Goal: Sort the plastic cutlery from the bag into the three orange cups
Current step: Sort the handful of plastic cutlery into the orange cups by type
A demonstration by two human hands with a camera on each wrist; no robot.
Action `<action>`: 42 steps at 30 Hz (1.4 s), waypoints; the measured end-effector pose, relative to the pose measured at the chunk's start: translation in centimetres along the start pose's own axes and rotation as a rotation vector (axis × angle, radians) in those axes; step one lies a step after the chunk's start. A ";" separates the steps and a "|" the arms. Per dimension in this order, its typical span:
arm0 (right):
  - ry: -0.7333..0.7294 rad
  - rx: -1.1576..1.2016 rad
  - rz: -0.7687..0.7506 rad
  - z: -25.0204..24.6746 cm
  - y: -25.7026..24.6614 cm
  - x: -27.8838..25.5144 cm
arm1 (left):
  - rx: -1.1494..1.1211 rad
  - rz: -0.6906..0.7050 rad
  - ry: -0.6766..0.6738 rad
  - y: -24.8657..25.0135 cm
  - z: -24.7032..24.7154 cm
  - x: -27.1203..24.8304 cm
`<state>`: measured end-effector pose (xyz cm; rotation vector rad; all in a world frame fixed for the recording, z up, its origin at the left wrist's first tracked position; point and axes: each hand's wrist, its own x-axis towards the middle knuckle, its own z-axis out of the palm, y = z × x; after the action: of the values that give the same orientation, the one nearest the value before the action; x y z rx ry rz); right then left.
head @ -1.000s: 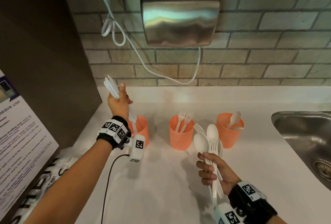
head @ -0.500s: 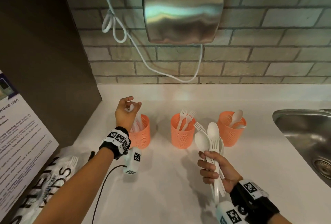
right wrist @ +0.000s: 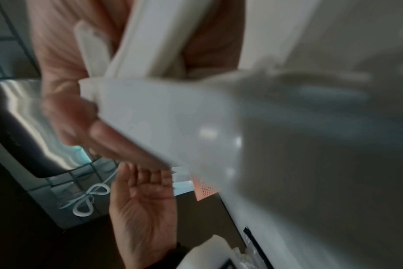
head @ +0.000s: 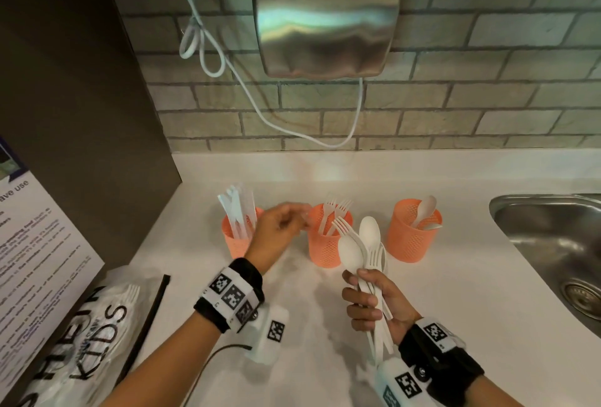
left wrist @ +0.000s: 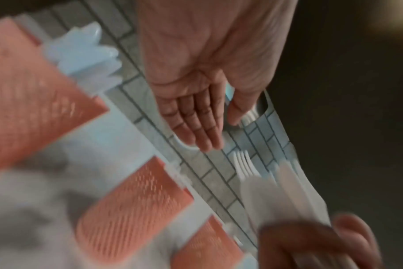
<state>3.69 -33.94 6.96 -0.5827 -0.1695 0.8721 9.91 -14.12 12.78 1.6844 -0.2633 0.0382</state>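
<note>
You're at a white countertop (head: pixel 325 325) that runs back to a grey-beige brick-tile wall (head: pixel 487 97). A shiny steel hand dryer (head: pixel 325 26) hangs on that wall, its white cord (head: pixel 227 65) looped and drooping underneath. A dark brown panel (head: pixel 81 97) boxes you in on the left, with a printed notice (head: pixel 35 244) leaning low against it. There's a stainless sink (head: pixel 553 244) on your right.
</note>
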 end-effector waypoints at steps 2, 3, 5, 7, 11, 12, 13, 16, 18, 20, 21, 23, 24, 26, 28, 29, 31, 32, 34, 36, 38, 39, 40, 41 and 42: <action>-0.035 0.026 0.008 0.1 0.2 0.2 | -0.030 -0.141 -0.132 -0.4 2.1 -1.3; -0.046 0.034 0.010 0.2 0.3 0.2 | -0.052 -0.206 -0.178 -0.5 3.0 -2.0; -0.050 0.047 0.014 0.3 0.4 0.1 | -0.139 -0.287 -0.206 -0.9 4.4 -2.8; -0.047 0.055 0.017 0.3 0.5 -0.1 | -0.243 -0.335 -0.163 -1.0 5.2 -3.1; 0.031 -0.030 0.030 0.5 0.7 -0.9 | -0.364 -0.410 -0.072 -0.8 5.8 -2.8; 0.065 -0.065 0.036 0.6 0.8 -1.2 | -0.369 -0.394 -0.054 -0.6 5.9 -2.6; 0.106 -0.095 0.041 0.7 0.8 -1.4 | -0.374 -0.362 -0.026 -0.4 5.8 -2.4; 0.191 -0.172 0.064 1.1 1.1 -1.9 | -0.433 -0.276 0.137 0.5 5.0 -1.3; 0.211 -0.220 0.083 1.3 1.4 -2.2 | -0.532 -0.245 0.247 1.0 4.0 -0.5; 0.222 -0.249 0.095 1.4 1.6 -2.3 | -0.622 -0.222 0.367 1.6 3.0 0.3; 0.229 -0.255 0.097 1.5 1.6 -2.4 | -0.649 -0.211 0.423 2.0 2.6 0.5; 0.243 -0.253 0.093 1.5 1.4 -2.4 | -0.574 -0.195 0.475 2.3 1.8 0.6; 0.251 -0.247 0.090 1.5 1.4 -2.4 | -0.501 -0.184 0.444 2.3 1.7 0.3; 0.264 -0.227 0.086 1.5 1.2 -2.3 | -0.330 -0.150 0.279 2.1 1.9 -1.0; 0.268 -0.209 0.088 1.5 1.0 -2.2 | -0.157 -0.122 0.087 1.7 2.6 -2.6; 0.267 -0.200 0.092 1.5 1.0 -2.2 | -0.101 -0.113 0.010 1.3 2.9 -3.3; 0.255 -0.186 0.102 1.5 0.9 -2.2 | -0.050 -0.099 -0.123 0.6 3.5 -4.1; 0.245 -0.187 0.109 1.5 1.0 -2.2 | -0.039 -0.088 -0.177 0.3 3.7 -4.4; 0.233 -0.205 0.128 1.5 1.2 -2.2 | -0.037 -0.080 -0.204 0.0 3.8 -4.7; 0.246 -0.228 0.144 1.7 1.5 -2.2 | -0.026 -0.092 -0.166 -0.2 3.7 -4.6; 0.278 -0.252 0.140 1.8 1.8 -2.2 | -0.007 -0.090 -0.155 -0.2 3.6 -4.4; 0.301 -0.266 0.134 1.9 1.8 -2.2 | 0.001 -0.081 -0.148 0.0 3.6 -4.3; 0.328 -0.285 0.129 1.9 1.9 -2.2 | -0.002 -0.074 -0.128 0.1 3.6 -4.2; 0.356 -0.303 0.125 2.0 1.9 -2.2 | -0.017 -0.073 -0.097 0.3 3.6 -4.1; 0.383 -0.318 0.119 2.1 1.9 -2.3 | -0.038 -0.082 -0.063 0.5 3.7 -4.0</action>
<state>0.24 -33.89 7.86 -1.0535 0.0780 0.8380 5.41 -17.18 12.10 1.6584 -0.2408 -0.0803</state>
